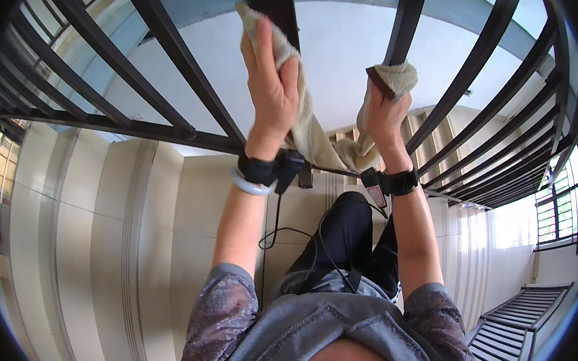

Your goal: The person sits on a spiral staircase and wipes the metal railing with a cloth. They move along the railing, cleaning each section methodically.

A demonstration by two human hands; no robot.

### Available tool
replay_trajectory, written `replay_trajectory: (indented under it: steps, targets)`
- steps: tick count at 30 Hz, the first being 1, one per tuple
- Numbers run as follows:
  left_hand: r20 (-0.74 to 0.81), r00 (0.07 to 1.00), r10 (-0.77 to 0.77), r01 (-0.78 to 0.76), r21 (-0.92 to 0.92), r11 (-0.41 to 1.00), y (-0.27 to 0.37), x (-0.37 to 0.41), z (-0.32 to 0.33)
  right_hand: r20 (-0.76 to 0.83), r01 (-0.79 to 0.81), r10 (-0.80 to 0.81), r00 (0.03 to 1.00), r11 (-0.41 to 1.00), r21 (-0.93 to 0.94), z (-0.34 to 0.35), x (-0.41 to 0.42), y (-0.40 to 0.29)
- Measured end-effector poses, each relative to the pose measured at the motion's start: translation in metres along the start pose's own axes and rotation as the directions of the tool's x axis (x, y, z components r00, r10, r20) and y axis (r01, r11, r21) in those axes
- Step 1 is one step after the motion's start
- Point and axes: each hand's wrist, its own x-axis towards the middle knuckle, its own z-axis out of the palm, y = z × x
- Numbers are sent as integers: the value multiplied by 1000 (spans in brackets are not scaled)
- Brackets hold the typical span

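A beige cloth [310, 133] hangs in a slack loop between my two hands. My left hand [274, 85] grips one end of it and presses it along the side of a thick dark railing post [273, 19]. My right hand [388, 111] has the other end, bunched up with a brown edge showing, around a thinner dark baluster [406, 18]. The fingers of my right hand are partly hidden by the cloth. Both wrists carry black strapped devices, with a cable running down from the left one.
Cream tiled stairs [138, 207] rise at the left. More dark balusters [178, 62] run along both sides, joined by a lower rail [111, 125]. Beyond the railing, lower steps [427, 124] descend. A loose black cable [278, 229] loops before my legs. A barred window [560, 200] is at the right.
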Motion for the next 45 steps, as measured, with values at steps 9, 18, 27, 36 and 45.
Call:
replay_trajectory:
  steps: [9, 18, 27, 36, 45]
  targets:
    - [33, 959, -281, 276, 101, 956, 1, -132, 12, -23, -2, 3, 1000, 999, 36, 7, -4, -1]
    - [-43, 998, -41, 27, -286, 958, 6, 103, -19, 4, -23, 23, 1000, 999, 23, 1, -14, -1]
    - [199, 874, -444, 448, -687, 572, -5, 6, 1, 81, -188, 188, 979, 982, -1, 17, -139, 43]
    - [120, 871, -477, 456, -562, 691, -13, -45, 13, -44, 129, -129, 991, 992, -10, -19, 17, -16]
    - [114, 824, -555, 474, -677, 563, -15, -57, 11, -174, 129, -108, 979, 985, 116, -12, 127, -64]
